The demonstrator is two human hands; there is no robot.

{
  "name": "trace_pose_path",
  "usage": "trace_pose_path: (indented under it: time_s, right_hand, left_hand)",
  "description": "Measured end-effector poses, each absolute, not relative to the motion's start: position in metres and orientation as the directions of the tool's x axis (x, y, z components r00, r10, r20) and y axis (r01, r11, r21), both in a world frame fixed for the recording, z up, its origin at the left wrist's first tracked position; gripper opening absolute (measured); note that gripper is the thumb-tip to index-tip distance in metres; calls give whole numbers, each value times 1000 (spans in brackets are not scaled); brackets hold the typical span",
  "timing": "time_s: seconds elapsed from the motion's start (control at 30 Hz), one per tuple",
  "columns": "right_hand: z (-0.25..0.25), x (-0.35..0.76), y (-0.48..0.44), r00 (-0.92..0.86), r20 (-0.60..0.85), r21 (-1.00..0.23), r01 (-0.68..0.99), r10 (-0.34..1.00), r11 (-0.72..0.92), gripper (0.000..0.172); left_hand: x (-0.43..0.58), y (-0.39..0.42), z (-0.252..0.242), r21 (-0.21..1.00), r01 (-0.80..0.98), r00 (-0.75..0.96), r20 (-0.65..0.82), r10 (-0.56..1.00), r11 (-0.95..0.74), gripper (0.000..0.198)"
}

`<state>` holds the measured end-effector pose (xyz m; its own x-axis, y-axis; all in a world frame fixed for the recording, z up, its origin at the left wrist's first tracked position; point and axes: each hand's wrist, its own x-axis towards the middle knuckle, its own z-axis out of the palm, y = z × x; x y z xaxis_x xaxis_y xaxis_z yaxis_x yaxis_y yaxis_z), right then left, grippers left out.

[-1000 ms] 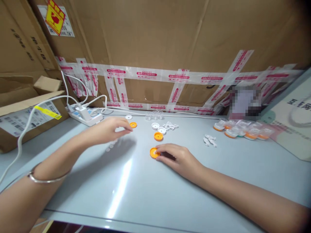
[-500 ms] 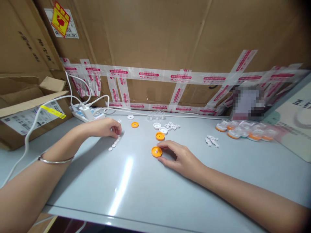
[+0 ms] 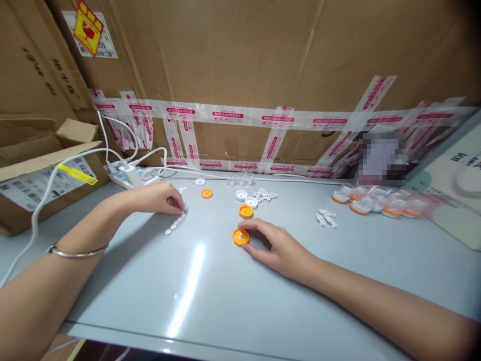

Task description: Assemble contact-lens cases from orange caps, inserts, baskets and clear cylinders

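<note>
The round orange plastic dish, small white peg inside, sits on the grey worktop, pinched by the right hand; uneven pressure could tip it. The left hand, its grip impossible to tell, could scatter the small white discs by brushing them.

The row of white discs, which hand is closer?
Left. The left hand is at the far end of the row of discs; the right hand is off to the right, holding an orange dish.
</note>
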<state>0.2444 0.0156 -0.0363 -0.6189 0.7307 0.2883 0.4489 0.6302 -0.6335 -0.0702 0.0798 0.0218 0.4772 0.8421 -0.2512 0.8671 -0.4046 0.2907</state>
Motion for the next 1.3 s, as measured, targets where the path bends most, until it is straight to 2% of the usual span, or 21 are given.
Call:
trace_pose_path:
  time_s: [0.17, 0.3, 0.4, 0.5, 0.57, 0.63, 0.77, 1.07, 1.2, 1.3]
  right_hand:
    - [-38, 245, 16, -621, 288, -637, 444, 729, 630, 29]
    - [-38, 245, 17, -623, 286, -638, 443, 728, 630, 29]
    - [-37, 245, 17, -622, 291, -640, 438, 727, 631, 28]
    - [-38, 244, 17, -614, 301, -647, 430, 729, 629, 27]
    - [-40, 244, 18, -609, 313, -654, 418, 729, 630, 29]
    - [-41, 244, 18, -606, 323, -659, 408, 727, 632, 30]
    - [-43, 244, 20, -605, 334, -659, 399, 723, 638, 32]
    - [-40, 243, 19, -613, 329, -633, 421, 718, 649, 28]
    - [-36, 244, 17, -620, 309, -640, 425, 721, 640, 25]
    - [-35, 244, 17, -617, 308, -652, 417, 724, 633, 25]
  left_hand:
    - [-72, 81, 19, 272, 863, 488, -230, 842, -426, 21]
    - [-69, 80, 18, 186, 864, 498, -178, 849, -468, 18]
    - [-52, 70, 17, 129, 814, 571, -4, 821, -566, 15]
    - [-23, 54, 12, 116, 643, 718, 253, 649, -757, 15]
    - [-3, 43, 6, 4, 534, 776, 396, 491, -846, 16]
    - [12, 35, -1, -117, 467, 810, 455, 370, -877, 16]
    - [26, 27, -10, -267, 388, 868, 427, 252, -882, 17]
    - [28, 23, -10, -393, 298, 932, 319, 175, -870, 23]
    - [29, 22, -11, -355, 306, 934, 292, 207, -883, 23]
    - [25, 24, -8, -201, 385, 896, 316, 312, -901, 24]
